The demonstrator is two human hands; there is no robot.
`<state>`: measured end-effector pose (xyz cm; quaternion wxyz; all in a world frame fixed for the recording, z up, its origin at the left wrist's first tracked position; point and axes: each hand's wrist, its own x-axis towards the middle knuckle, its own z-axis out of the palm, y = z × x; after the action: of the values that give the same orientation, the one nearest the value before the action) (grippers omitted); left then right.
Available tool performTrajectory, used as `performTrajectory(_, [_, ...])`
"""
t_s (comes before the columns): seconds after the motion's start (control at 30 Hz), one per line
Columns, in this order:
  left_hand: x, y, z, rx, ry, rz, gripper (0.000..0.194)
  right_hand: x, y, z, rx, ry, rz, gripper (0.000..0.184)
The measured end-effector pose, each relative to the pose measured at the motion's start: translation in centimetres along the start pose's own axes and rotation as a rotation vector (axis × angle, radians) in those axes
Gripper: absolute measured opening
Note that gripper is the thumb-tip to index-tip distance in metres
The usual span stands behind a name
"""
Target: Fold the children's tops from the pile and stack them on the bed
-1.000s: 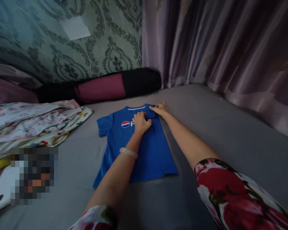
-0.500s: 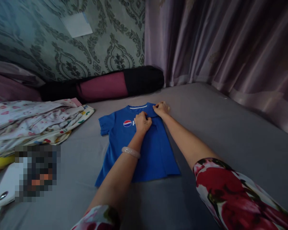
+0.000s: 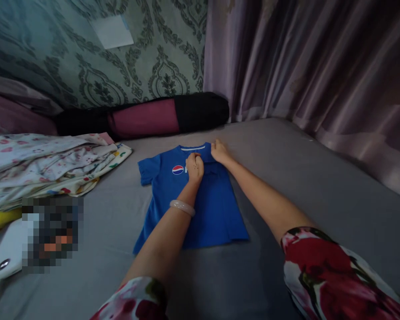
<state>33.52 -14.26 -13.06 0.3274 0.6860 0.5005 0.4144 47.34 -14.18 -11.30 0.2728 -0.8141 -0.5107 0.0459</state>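
Observation:
A blue T-shirt (image 3: 206, 209) lies front up on the grey bed, with a round red, white and blue logo on its chest. Its right side and sleeve are folded inward over the front. My left hand (image 3: 195, 167) rests on the chest with fingers curled on the cloth near the folded sleeve; it covers most of the lettering. At the folded shoulder, my right hand (image 3: 220, 152) touches the edge, its fingers stretched forward. The opposite sleeve (image 3: 150, 170) sticks out to the left.
A heap of printed clothes (image 3: 53, 164) lies at the left. Nearer is a white phone-like object (image 3: 11, 249) with a blurred-out patch. Behind the shirt, a long black and maroon bag (image 3: 143, 118) runs along the wall. A purple curtain (image 3: 253, 58) hangs at the right.
My right hand has gone from pinching the shoulder cloth to lying along the folded edge with straighter fingers. My left hand has shifted slightly left. The view has tilted a little.

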Motion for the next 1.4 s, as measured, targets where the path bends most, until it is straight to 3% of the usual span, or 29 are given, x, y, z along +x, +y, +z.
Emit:
performTrajectory(0.07, [0.4, -0.4, -0.1, -0.105, 0.036, -0.034, 0.028, -1.9, -1.7, 0.7, -0.066, -0.052, -0.06, 0.054])
performTrajectory(0.13, [0.8, -0.6, -0.4, -0.218, 0.048, -0.089, 0.026, -3.5, -2.9, 1.4, -0.125, -0.095, -0.021, 0.061])
performTrajectory(0.3, [0.7, -0.5, -2.1, -0.405, 0.049, -0.292, 0.022, -4.6, -3.3, 2.3, -0.231, -0.121, 0.031, 0.068])
performTrajectory(0.53, [-3.3, -0.1, -6.3, -0.33, 0.09, -0.445, 0.014, -4.4, -3.1, 2.0, -0.288, -0.14, 0.022, 0.069])
performTrajectory(0.7, [-6.3, -0.5, -9.9, -0.29, 0.143, -0.536, 0.02, -4.3, -3.1, 2.3, -0.305, -0.127, 0.025, 0.069])
performTrajectory(1.03, [-9.4, -1.3, -16.5, -0.028, 0.115, -0.474, 0.018, -4.0, -2.8, 3.1, -0.34, -0.086, 0.009, 0.069])
performTrajectory(1.4, [-11.0, -3.5, -19.7, 0.375, -0.018, -0.327, 0.013, -4.0, -3.0, 2.4, -0.356, -0.147, -0.001, 0.069])
